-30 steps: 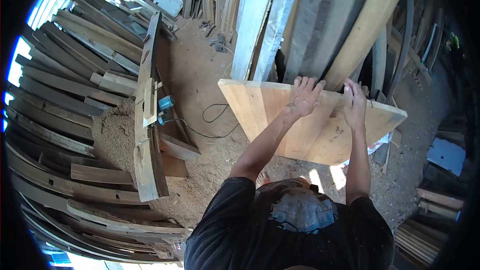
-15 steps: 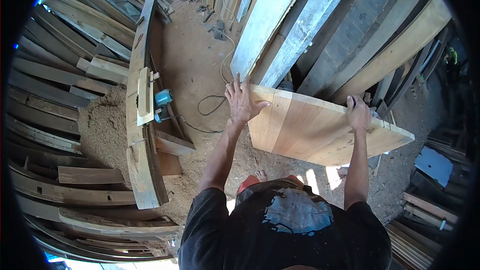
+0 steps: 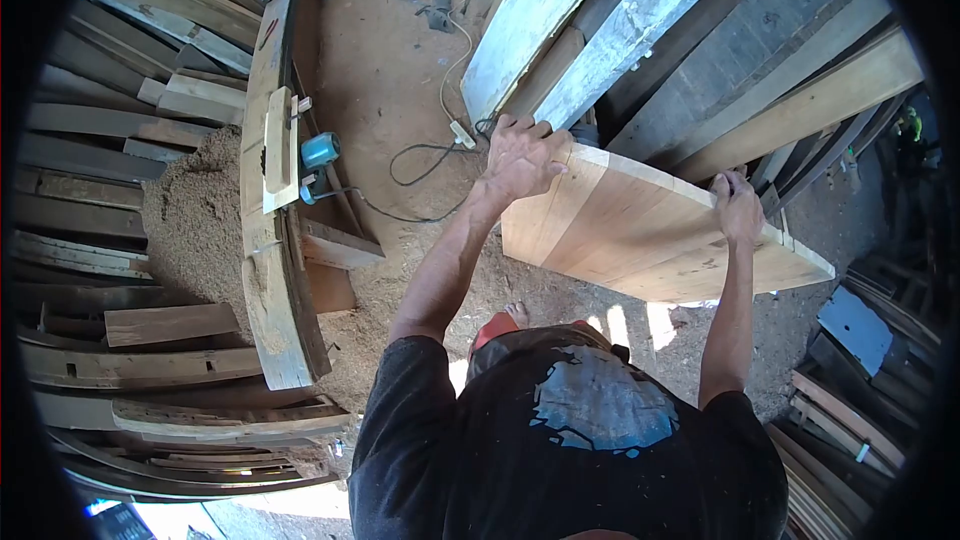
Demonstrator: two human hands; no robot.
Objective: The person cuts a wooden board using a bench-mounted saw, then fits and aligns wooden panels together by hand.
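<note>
A wide, pale wooden panel (image 3: 640, 230) stands on edge in front of me, its top edge running from centre to lower right. My left hand (image 3: 524, 158) grips the panel's upper left corner, fingers curled over the edge. Farther right along the same edge, my right hand (image 3: 738, 208) is closed over the top. The panel's far side is hidden. Behind it lean long boards, among them a whitish plank (image 3: 545, 15) and a yellowish beam (image 3: 810, 105).
At left a long wooden bench (image 3: 262, 280) carries a teal power tool (image 3: 319, 151), its cable looping on the floor. Sawdust (image 3: 200, 225) is heaped beyond it beside stacked planks (image 3: 165, 323). A power strip (image 3: 462, 134) lies near the panel's left corner. More timber (image 3: 850, 420) lies at right.
My left hand has moved from the middle of the top edge to the left corner and closed over it. My right hand has shifted right and curled over the edge. The panel has turned slightly.
</note>
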